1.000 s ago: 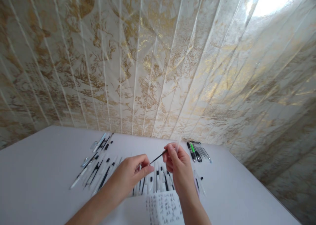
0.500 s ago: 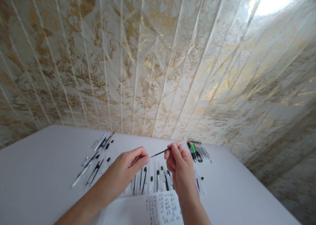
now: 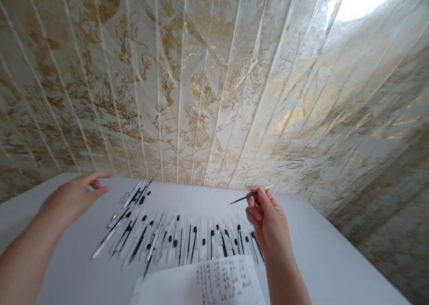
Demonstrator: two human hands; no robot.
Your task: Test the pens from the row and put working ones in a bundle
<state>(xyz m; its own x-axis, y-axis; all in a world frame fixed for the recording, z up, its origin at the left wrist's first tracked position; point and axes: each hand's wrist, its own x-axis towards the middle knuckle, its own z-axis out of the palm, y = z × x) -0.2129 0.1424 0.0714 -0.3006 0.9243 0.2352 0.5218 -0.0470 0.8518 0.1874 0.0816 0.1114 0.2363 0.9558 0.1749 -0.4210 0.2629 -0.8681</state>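
My right hand [image 3: 268, 213] is closed, pinching a thin dark pen refill [image 3: 238, 200] whose narrow tip points left. Beyond the fingers on the other side, a clear tube-like piece [image 3: 273, 188] sticks out, faint and blurred. At the far left, above the table, my left hand [image 3: 69, 202] is slightly smeared; its thumb and forefinger are apart, with nothing seen between them. Nearest to it lies a group of pens and pen parts [image 3: 136, 193]. A long row of clear pen barrels, dark refills and black caps [image 3: 195, 242] spreads between my two forearms.
A sheet of paper with handwriting [image 3: 167, 285] lies at the near side, its top edge close to the pen parts. The white table [image 3: 335, 256] meets a shiny gold-patterned curtain [image 3: 201, 117] along its back edge.
My left hand has left the refill and swung far to the left. My right hand has shifted right, still gripping the refill. More of the row of pen parts now shows.
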